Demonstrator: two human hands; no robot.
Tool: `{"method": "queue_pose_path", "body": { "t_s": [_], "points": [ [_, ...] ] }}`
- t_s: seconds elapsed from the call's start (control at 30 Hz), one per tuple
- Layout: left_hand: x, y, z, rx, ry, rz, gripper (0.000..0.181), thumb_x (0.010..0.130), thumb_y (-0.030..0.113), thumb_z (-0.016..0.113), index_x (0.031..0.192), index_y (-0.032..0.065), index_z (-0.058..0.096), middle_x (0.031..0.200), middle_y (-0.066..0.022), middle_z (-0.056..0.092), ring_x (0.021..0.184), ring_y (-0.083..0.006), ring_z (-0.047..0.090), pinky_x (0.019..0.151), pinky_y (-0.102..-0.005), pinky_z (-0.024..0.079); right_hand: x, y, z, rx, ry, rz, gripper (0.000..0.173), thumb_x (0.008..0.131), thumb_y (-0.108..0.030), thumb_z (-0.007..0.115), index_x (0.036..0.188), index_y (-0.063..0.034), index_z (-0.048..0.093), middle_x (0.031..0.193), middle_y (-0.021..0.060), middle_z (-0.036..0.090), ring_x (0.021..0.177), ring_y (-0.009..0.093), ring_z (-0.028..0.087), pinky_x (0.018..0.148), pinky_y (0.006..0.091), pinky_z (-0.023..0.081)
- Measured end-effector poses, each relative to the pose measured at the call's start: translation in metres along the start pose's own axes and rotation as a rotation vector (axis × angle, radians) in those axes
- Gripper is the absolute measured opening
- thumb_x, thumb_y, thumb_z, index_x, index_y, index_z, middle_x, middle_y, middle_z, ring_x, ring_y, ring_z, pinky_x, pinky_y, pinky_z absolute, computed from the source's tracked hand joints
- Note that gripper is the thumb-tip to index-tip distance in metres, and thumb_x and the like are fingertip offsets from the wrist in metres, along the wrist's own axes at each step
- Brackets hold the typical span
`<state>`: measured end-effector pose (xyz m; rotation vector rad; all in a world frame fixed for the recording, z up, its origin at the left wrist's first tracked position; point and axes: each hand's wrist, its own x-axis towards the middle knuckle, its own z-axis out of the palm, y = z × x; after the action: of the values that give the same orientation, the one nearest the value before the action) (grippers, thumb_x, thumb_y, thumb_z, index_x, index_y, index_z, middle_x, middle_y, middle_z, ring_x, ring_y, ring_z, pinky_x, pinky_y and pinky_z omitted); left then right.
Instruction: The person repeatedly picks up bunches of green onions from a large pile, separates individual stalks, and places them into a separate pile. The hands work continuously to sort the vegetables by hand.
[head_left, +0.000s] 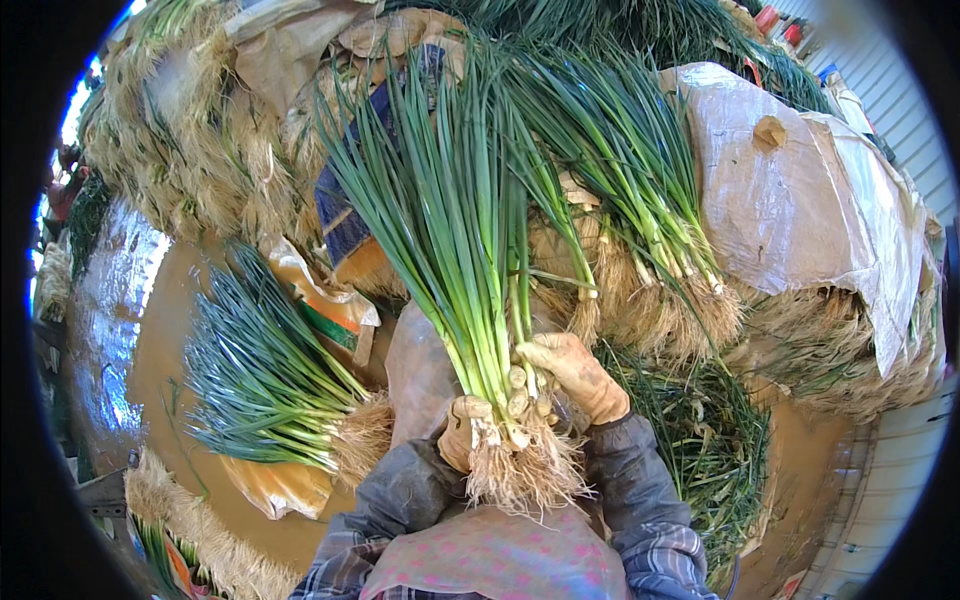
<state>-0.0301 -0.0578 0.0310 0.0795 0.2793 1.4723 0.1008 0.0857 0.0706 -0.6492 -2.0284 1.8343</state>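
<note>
A bunch of green onions (469, 277) with long green leaves and pale, hairy roots lies over my lap, leaves pointing away from me. Wrapped around its white base on the left is my gloved left hand (456, 431). My gloved right hand (577, 371) pinches stalks at the bunch's right side, just above the roots. Part of each hand's grip is hidden by the stalks. Beyond my right hand, more green onions (645, 202) rest on a root-covered pile, their roots towards me.
Left of me, a green onion heap (281, 375) lies on a plastic sheet (281, 484) over wet, muddy ground (180, 300). Stacked onions (217, 142) rise behind. Leaf trimmings (712, 442) lie at right, below a paper-covered stack (780, 180). A printed apron (502, 559) covers my lap.
</note>
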Motion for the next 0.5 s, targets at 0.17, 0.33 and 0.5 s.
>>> {"method": "queue_pose_path", "body": {
  "t_s": [0.17, 0.33, 0.5],
  "points": [
    [-0.014, 0.017, -0.022, 0.102, -0.029, -0.078, 0.054, 0.084, 0.022, 0.057, 0.131, -0.0029, 0.049, 0.108, -0.0209, 0.063, 0.101, -0.0334, 0.064, 0.079, -0.0393, 0.060, 0.007, 0.030, 0.030, -1.516, 0.187, -0.188, 0.027, 0.099, -0.031, 0.056, 0.085, -0.0107, 0.067, 0.062, 0.0012, 0.051, 0.045, 0.013, 0.049, 0.041, 0.0302, 0.041],
    [-0.015, 0.013, -0.029, -0.067, -0.054, -0.091, 0.055, 0.079, 0.022, 0.059, 0.128, -0.0007, 0.049, 0.098, -0.0155, 0.061, 0.093, -0.0325, 0.063, 0.074, -0.0382, 0.058, -0.033, -0.001, 0.037, -0.711, 0.289, -0.514, 0.016, 0.094, -0.014, 0.062, 0.080, -0.0059, 0.065, 0.057, 0.0021, 0.055, 0.043, 0.015, 0.051, 0.043, 0.0316, 0.043],
    [-0.013, 0.011, -0.015, -0.044, 0.028, -0.006, 0.052, 0.073, 0.031, 0.067, 0.115, 0.0041, 0.054, 0.073, -0.0043, 0.058, 0.062, -0.0247, 0.059, 0.055, -0.0303, 0.049, -0.029, -0.044, -0.031, 0.091, 0.707, 0.014, 0.022, 0.099, -0.016, 0.057, 0.115, -0.0049, 0.066, 0.104, 0.0088, 0.072, 0.076, 0.016, 0.069, 0.059, 0.0290, 0.057]
  ]
}}
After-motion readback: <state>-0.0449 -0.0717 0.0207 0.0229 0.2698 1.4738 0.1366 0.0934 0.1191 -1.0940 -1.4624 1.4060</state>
